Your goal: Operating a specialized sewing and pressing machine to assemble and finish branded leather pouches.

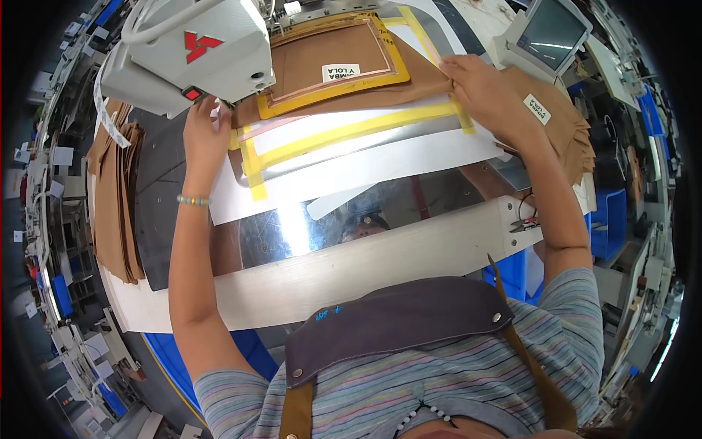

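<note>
A white sewing machine head [186, 40] with a red emblem overhangs the work from the upper left. Beside it a yellow-edged frame [267, 106] lies on a brown piece [417, 84] with a white label [341, 72]. Under these is a white sheet [329, 164] bordered with yellow tape. My right hand [482, 99] pinches the brown piece at its right end, by the tape. My left hand [206, 135] is at the piece's left end, below the machine head, with curled fingers partly hidden; what they hold is unclear.
Stacked brown pieces lie at left [113, 212] and right [559, 124]. A screen [548, 33] stands at upper right. A shiny metal plate [278, 241] and pale table edge [373, 278] run before me. Blue bins [607, 223] sit at right and below; workstations fill the rim.
</note>
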Demonstrator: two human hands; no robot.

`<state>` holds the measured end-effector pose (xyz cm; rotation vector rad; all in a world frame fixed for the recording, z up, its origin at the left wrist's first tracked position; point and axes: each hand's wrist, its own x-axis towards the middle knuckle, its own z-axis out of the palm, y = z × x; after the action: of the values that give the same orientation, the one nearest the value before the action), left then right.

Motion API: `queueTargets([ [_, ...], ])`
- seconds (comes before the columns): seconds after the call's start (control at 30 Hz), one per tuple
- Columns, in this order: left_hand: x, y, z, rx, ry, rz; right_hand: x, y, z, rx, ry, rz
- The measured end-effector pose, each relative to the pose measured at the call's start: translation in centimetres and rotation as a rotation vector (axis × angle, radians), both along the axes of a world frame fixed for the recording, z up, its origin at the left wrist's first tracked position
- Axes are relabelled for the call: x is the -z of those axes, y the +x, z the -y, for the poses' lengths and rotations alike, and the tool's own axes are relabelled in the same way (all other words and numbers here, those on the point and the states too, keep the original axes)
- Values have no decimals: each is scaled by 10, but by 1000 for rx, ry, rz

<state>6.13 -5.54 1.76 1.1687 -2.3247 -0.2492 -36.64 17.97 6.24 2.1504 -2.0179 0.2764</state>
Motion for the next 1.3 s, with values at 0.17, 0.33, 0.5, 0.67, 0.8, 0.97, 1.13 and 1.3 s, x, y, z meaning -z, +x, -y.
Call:
queueTargets([
  [0.17,-15,14,-38,275,-96,136,6,-27,57,128,66,220],
  [0.33,-13,10,-57,299,-39,218,25,-29,110,77,127,379],
  [0.5,-9,11,-59,278,-37,208,24,-40,140,184,288,471],
  [0.67,-8,9,-60,261,-59,253,60,-49,159,189,121,995],
  [0.8,-9,6,-62,245,-56,271,69,-55,174,108,127,1533],
  [0.97,-9,6,-62,250,-31,267,48,-71,183,180,-324,1037],
  [1.13,-9,6,-62,258,-39,290,43,-74,184,-18,-65,606],
  [1.3,-9,5,-62,271,-41,278,37,-44,188,41,201,442],
])
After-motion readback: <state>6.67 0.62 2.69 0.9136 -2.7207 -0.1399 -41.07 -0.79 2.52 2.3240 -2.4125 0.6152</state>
